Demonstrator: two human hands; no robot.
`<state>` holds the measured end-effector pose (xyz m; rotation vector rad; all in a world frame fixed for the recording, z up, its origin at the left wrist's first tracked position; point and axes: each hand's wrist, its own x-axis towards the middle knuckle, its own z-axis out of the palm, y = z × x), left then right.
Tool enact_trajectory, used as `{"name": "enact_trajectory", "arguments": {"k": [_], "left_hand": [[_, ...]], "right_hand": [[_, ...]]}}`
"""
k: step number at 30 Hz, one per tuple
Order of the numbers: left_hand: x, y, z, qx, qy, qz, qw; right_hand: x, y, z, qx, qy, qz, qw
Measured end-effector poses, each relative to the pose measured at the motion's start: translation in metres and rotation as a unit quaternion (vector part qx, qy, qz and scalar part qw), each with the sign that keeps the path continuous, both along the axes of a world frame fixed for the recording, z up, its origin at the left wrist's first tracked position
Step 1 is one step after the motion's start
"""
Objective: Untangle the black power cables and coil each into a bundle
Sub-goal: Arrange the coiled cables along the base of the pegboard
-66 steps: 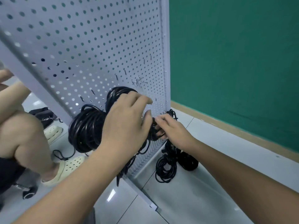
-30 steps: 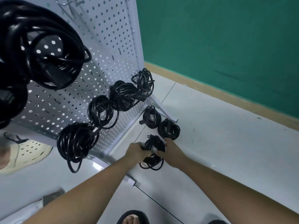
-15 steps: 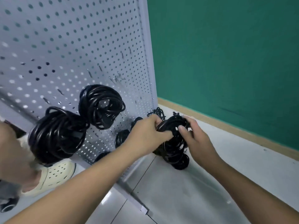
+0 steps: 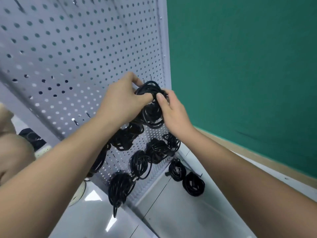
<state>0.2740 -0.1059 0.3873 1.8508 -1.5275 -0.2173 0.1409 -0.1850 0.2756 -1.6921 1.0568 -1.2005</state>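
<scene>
Holding a coiled black power cable (image 4: 151, 109) against the pegboard (image 4: 85, 48), the left hand (image 4: 120, 102) and right hand (image 4: 173, 114) curl their fingers (image 4: 145, 97) round its top loops (whether it hangs on anything is hard to tell). Releasing before it catches would drop it, springing the coils loose.

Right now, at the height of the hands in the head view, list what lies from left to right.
pegboard → left hand → held cable bundle → right hand → green wall
</scene>
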Motion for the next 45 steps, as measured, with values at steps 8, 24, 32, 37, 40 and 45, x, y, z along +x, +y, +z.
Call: {"name": "enact_trajectory", "arguments": {"k": [8,24,32,37,40,45], "left_hand": [[0.021,-0.021,-0.021,-0.060,-0.201,-0.010,0.978],[-0.029,0.009,-0.040,-0.179,-0.297,-0.068,0.936],[-0.085,0.001,-0.207,-0.092,-0.236,-0.223,0.941],[-0.080,-0.005,-0.343,0.164,-0.112,-0.219,0.955],[-0.078,-0.007,-0.409,0.277,-0.036,-0.206,0.938],[-0.096,-0.010,-0.466,0.383,0.059,-0.180,0.904]], "right_hand": [[0.023,-0.020,-0.019,0.010,0.037,-0.002,0.999],[-0.059,0.007,-0.080,0.055,0.124,0.027,0.990],[-0.127,0.024,-0.206,0.131,0.243,-0.025,0.961],[-0.133,0.045,-0.305,0.151,0.426,0.044,0.891],[-0.142,0.057,-0.352,0.157,0.460,0.076,0.870],[-0.157,0.067,-0.389,0.120,0.565,0.113,0.808]]}}
